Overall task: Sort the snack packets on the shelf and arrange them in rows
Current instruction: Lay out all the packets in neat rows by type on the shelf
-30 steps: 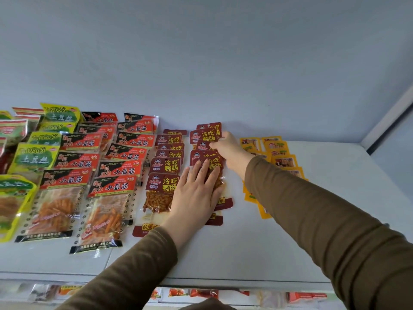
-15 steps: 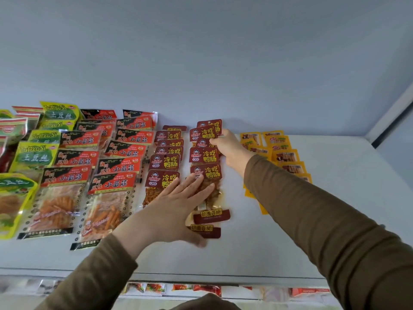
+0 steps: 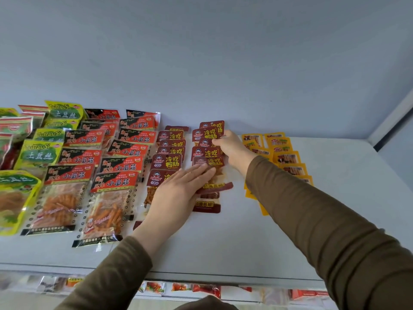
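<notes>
- While your left hand (image 3: 178, 193) lies flat, fingers straight, across the near end of the right maroon row (image 3: 209, 157), it appears to pin those overlapped packets so the column does not slide.
- Your right hand (image 3: 232, 148) reaches to the far end of that same row, fingers curled against the packets there and seemingly pinching an edge; exactly which packet it holds cannot be told.
- The two maroon columns sit mid-shelf: the left maroon row (image 3: 167, 153) lies straight, each packet shingled over the next, while the right one is looser, with a near packet (image 3: 214, 186) skewed. Squaring it is probably the step in hand.
- Left of these, two columns of red-and-black packets (image 3: 111, 166) and the green-yellow packets (image 3: 38, 151) lie overlapped so that their labels show.
- Right of your forearm, the orange packets (image 3: 283, 153) form two short columns, partly hidden by your sleeve (image 3: 312, 220).
- The white shelf (image 3: 257, 242) carries everything; a lower tier (image 3: 178, 287) of goods shows blurred beneath its front edge.
</notes>
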